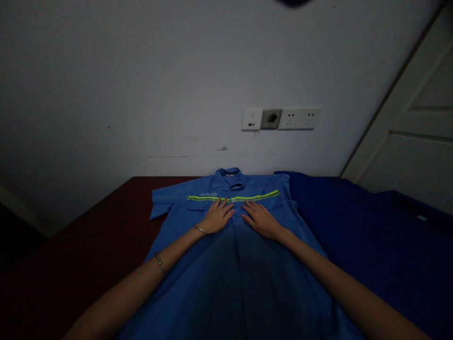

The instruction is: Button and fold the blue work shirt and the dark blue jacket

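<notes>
A blue short-sleeved work shirt (219,264) lies spread front side up, its collar toward the wall. A yellow-green reflective stripe crosses its chest, with pale lettering above it on the left. My left hand (217,217) rests flat on the chest just below the stripe, fingers stretched out. On the other side of the button placket, my right hand (261,219) also lies flat with its fingers extended. Both palms touch the fabric, and neither hand grips it. The left sleeve in view sticks out sideways; the one on the right is partly tucked from sight.
Under the shirt is a dark red tabletop (116,217). Darker blue cloth (361,236) covers the right side. A white wall (159,94) with a row of sockets (297,118) stands behind, and a white panelled door (417,123) is at the right.
</notes>
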A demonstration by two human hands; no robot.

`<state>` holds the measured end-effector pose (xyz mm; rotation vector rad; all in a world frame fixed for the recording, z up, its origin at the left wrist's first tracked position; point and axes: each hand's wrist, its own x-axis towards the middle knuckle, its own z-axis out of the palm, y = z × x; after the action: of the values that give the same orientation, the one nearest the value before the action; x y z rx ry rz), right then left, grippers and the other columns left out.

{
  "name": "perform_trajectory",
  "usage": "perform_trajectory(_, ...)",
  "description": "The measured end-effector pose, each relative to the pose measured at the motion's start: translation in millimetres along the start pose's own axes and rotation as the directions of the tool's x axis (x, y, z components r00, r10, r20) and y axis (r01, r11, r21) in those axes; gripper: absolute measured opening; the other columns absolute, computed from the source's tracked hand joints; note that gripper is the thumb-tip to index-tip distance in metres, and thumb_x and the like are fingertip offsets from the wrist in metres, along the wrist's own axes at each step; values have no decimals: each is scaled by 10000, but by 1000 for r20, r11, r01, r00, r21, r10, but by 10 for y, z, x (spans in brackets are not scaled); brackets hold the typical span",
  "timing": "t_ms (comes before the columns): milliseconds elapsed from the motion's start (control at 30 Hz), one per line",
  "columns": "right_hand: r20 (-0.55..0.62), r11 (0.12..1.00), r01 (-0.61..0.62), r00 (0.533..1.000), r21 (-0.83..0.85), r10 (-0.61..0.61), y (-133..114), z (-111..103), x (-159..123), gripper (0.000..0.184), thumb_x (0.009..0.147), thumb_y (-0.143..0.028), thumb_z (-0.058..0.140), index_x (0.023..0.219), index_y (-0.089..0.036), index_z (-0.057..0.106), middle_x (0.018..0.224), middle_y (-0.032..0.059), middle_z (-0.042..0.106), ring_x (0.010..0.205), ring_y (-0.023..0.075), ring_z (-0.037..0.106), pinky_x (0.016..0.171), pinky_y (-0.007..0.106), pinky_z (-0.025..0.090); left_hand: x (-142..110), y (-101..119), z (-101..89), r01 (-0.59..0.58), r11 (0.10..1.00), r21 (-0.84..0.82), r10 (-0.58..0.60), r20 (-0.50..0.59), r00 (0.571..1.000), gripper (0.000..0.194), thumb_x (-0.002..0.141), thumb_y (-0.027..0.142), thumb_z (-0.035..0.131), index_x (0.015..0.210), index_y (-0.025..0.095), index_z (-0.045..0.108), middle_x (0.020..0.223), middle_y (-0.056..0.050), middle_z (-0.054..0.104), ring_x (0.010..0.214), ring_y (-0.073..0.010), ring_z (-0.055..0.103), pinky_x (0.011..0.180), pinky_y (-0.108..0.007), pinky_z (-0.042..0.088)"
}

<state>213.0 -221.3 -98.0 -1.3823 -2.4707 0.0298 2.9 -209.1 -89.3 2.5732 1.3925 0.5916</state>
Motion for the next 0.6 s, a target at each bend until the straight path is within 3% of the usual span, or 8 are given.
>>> perform_trajectory(100,44,1000,-20,999,-16,21,12,22,16,594,876,-521,205,1336,-172,346,1400,93,301,1295,234,226,1046,408,178,-4,-62,-9,-19,985,169,-5,137,991,518,866,538,220,1331,324,301,1433,-26,234,1315,-278,149,1025,-513,149)
perform_trajectory(200,60,999,-31,998,-16,32,23,19,37,619,867,-549,184,1348,-186,322,1415,81,271,1301,234,208,1048,406,162,25,-110,-18,-31,975,219,-9,183,983,553,848,585,180,1351,360,226,1450,-9,181,1319,-292,119,1020,-522,124)
perform_trajectory(400,90,999,-49,995,-15,50,81,19,126,640,855,-574,185,1355,-195,307,1430,76,232,1308,238,185,1049,403,142,108,-187,-17,-34,968,248,-16,199,980,555,844,592,166,1357,381,179,1455,2,161,1317,-285,128,1018,-514,130)
perform_trajectory(600,101,999,-42,994,-12,43,150,30,267,630,859,-564,200,1354,-187,303,1427,93,236,1306,236,191,1039,415,157,213,-290,-10,-35,981,190,7,144,990,534,847,569,236,1332,352,280,1433,-33,234,1299,-299,184,1006,-521,147)
